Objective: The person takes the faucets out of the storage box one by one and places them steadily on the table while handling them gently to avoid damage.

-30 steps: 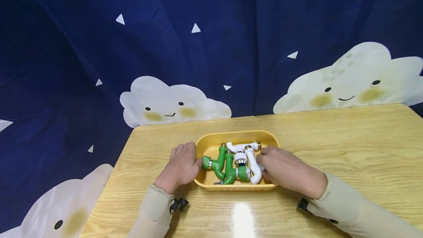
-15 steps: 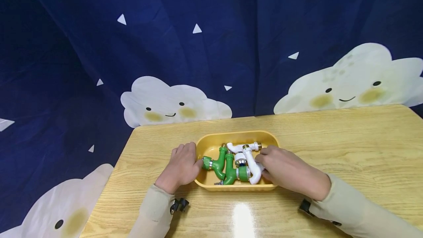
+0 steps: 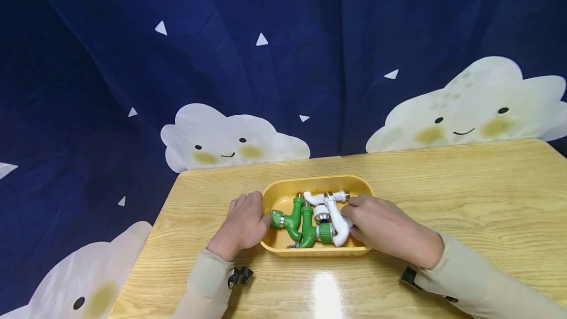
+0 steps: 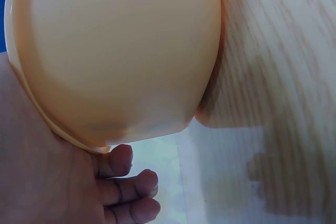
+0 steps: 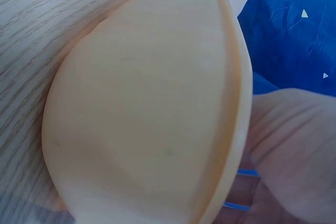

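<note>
A yellow plastic basin (image 3: 317,251) on the table holds several faucets. My left hand (image 3: 243,220) grips its left end, thumb over the rim near the handle of a green faucet (image 3: 292,220); curled fingertips show below the rim in the left wrist view. A second green faucet (image 3: 306,225) lies beside it. My right hand (image 3: 376,220) reaches over the right rim and holds a white faucet (image 3: 337,220) by its handle side; the fingertips are hidden. Another white faucet (image 3: 316,198) lies behind. In the right wrist view the basin wall (image 5: 142,103) hides most of the fingers.
The wooden table (image 3: 465,201) extends on both sides of the basin. A blue curtain (image 3: 283,63) with clouds hangs behind the table's back edge. Dark wrist cameras sit beneath both sleeves.
The white faucet in my right hand has shifted slightly left and tilted, its threaded end moving leftward. My left hand has stayed at the basin's left end.
</note>
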A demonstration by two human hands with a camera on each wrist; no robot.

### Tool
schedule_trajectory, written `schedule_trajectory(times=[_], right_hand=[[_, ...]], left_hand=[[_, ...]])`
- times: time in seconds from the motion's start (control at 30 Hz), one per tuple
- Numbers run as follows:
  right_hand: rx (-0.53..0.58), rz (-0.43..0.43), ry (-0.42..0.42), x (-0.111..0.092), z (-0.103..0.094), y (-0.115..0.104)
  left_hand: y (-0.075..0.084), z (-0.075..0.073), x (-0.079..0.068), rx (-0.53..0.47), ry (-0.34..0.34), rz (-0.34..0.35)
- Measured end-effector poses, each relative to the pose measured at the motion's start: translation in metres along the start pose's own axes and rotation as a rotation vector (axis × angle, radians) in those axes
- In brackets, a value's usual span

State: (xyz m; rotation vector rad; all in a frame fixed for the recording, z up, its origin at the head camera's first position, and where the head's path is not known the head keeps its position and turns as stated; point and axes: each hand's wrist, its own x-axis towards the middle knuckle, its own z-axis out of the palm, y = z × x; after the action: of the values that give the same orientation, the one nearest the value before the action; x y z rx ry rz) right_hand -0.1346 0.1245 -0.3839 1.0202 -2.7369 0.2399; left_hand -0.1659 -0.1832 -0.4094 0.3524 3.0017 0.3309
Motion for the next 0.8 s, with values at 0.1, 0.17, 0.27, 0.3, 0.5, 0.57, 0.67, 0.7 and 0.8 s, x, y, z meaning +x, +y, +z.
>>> schedule_trajectory(times=[0.1,0.17,0.27,0.3,0.5,0.57,0.67,0.7,0.8], right_hand=[[0.007,0.002,-0.003,0.0,-0.0007,-0.0001],[0.015,-0.002,-0.001,-0.0002,-0.0013,0.0001],[0.026,-0.003,-0.001,-0.0003,-0.0021,0.0001],[0.028,-0.001,-0.002,-0.0004,-0.0024,0.0001],[0.046,0.008,-0.016,-0.0011,-0.0038,0.0],[0.049,0.007,-0.015,-0.0013,-0.0044,0.0],[0.043,0.003,-0.006,-0.0016,-0.0056,0.0002],[0.04,0.001,-0.002,-0.0017,-0.0061,0.0003],[0.033,-0.005,0.007,-0.0019,-0.0077,0.0005]], left_hand=[[0.0,-0.0005,0.0006,0.003,0.0,-0.001],[0.0001,-0.0007,0.0008,0.006,-0.002,-0.003],[0.0,-0.001,0.001,0.008,-0.004,-0.004],[0.0,-0.001,0.001,0.009,-0.004,-0.003],[0.0,-0.0009,0.0003,0.013,-0.004,-0.002],[0.0001,-0.0009,0.0001,0.013,-0.003,-0.001],[0.0003,-0.001,-0.0001,0.012,-0.003,-0.001],[0.0002,-0.0009,0.0,0.013,-0.003,-0.001],[0.0003,-0.0012,0.0,0.012,-0.004,-0.001]])
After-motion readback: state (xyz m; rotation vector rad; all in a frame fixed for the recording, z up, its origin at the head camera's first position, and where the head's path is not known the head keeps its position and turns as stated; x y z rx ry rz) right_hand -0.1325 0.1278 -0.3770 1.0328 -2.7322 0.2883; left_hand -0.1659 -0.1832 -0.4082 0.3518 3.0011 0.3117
